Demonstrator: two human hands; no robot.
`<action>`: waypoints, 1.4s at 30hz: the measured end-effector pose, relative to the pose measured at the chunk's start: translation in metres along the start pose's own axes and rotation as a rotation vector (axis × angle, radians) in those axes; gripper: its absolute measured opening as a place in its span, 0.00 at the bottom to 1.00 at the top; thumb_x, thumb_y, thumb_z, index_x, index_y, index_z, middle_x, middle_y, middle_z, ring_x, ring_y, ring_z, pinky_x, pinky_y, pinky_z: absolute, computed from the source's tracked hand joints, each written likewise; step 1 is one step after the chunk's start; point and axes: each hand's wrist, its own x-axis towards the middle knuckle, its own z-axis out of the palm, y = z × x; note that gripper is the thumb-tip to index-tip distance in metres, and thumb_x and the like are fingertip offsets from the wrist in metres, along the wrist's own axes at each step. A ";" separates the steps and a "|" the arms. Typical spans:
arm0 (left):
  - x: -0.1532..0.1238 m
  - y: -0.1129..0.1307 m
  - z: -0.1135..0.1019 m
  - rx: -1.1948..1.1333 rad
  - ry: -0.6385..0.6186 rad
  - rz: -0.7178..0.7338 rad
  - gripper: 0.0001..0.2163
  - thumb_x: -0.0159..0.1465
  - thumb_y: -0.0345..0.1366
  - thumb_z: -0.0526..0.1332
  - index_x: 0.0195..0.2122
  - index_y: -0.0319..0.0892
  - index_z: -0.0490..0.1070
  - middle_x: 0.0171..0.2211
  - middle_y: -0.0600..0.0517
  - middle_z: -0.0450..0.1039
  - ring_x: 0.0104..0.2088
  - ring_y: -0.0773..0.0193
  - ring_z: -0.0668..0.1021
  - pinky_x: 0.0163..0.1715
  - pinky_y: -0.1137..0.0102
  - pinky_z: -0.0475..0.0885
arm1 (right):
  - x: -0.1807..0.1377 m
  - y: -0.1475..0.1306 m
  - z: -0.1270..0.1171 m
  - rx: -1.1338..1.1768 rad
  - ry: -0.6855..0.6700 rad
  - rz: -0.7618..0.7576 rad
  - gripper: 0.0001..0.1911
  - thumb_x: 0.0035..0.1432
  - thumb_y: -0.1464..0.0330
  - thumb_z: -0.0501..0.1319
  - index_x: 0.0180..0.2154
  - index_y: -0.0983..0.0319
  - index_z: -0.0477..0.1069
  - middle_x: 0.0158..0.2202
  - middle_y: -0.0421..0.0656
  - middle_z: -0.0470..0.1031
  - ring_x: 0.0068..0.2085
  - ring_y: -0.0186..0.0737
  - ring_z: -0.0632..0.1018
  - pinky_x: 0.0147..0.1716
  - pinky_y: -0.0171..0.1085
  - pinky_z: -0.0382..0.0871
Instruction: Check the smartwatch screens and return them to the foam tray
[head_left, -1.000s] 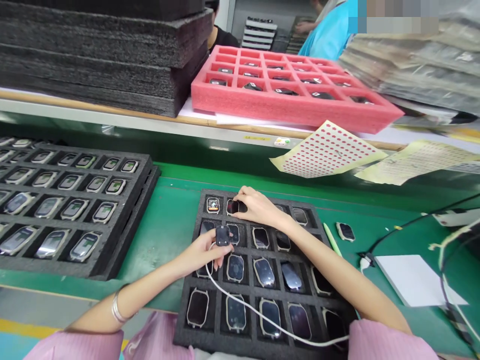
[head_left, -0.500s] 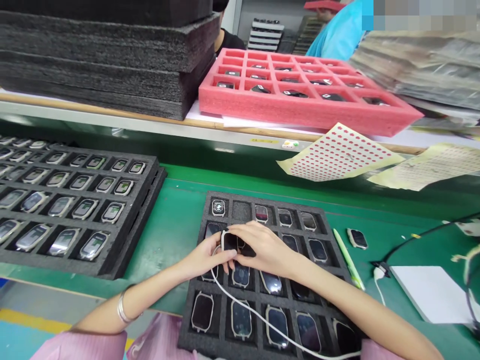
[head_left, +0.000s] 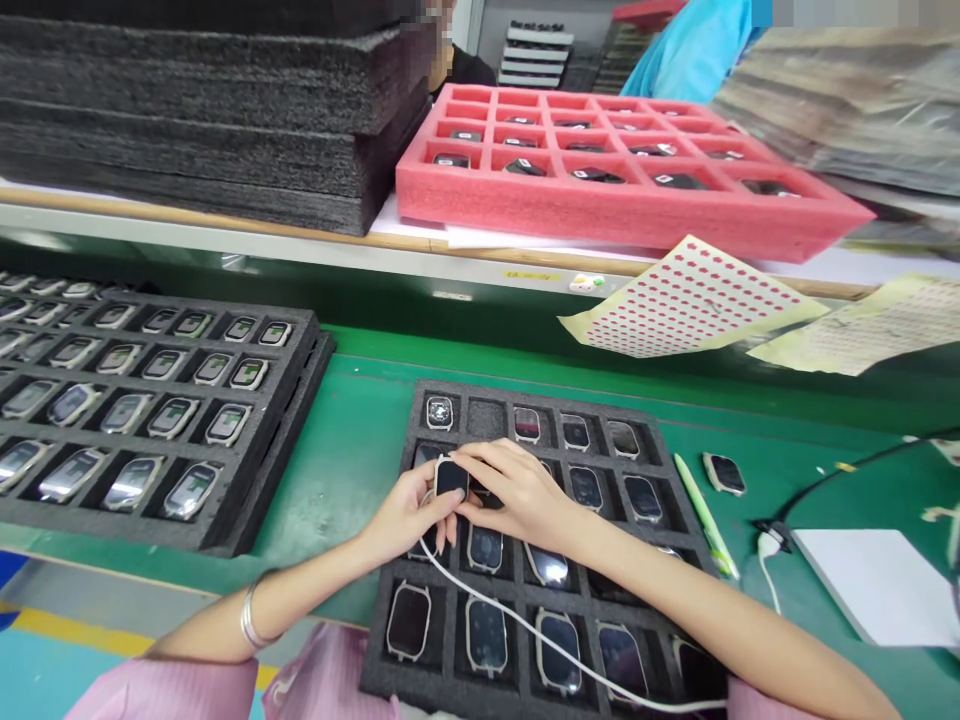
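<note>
A black foam tray (head_left: 667, 520) of smartwatch bodies lies on the green belt in front of me. Over its upper left cells, both hands meet on one watch body (head_left: 451, 477) with a dark screen. My left hand (head_left: 409, 515) pinches it from below, and a white cable (head_left: 525, 630) runs from under this hand across the tray to the lower right. My right hand (head_left: 517, 492) closes on the same watch from the right side. A lit watch (head_left: 439, 411) sits in the top-left cell, and the cell beside it (head_left: 486, 417) is empty.
A second black tray (head_left: 247, 440) of watches lies at left. On the shelf behind stand stacked black foam (head_left: 225, 110) and a pink foam tray (head_left: 600, 210). Red-dot sticker sheets (head_left: 690, 300), a green pen (head_left: 705, 515), a loose watch (head_left: 725, 472) and a white pad (head_left: 877, 585) lie at right. A person in blue stands behind.
My right hand lifted a watch out of the top row's second cell and brought it down to my left hand. Both hands now hold it together.
</note>
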 end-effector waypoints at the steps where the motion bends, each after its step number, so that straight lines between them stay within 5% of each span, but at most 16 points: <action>1: 0.000 0.000 -0.001 -0.003 -0.011 0.005 0.15 0.60 0.44 0.63 0.37 0.37 0.64 0.17 0.56 0.70 0.12 0.72 0.69 0.12 0.79 0.64 | 0.000 0.000 0.000 0.009 0.011 -0.001 0.20 0.60 0.65 0.60 0.51 0.68 0.65 0.44 0.53 0.73 0.43 0.48 0.75 0.40 0.44 0.69; 42: -0.003 -0.006 -0.004 0.071 -0.071 0.012 0.18 0.62 0.48 0.60 0.43 0.38 0.61 0.14 0.60 0.64 0.11 0.72 0.66 0.10 0.80 0.57 | -0.006 -0.006 0.005 0.121 0.015 0.098 0.20 0.61 0.65 0.60 0.53 0.66 0.64 0.45 0.52 0.71 0.45 0.47 0.74 0.43 0.44 0.72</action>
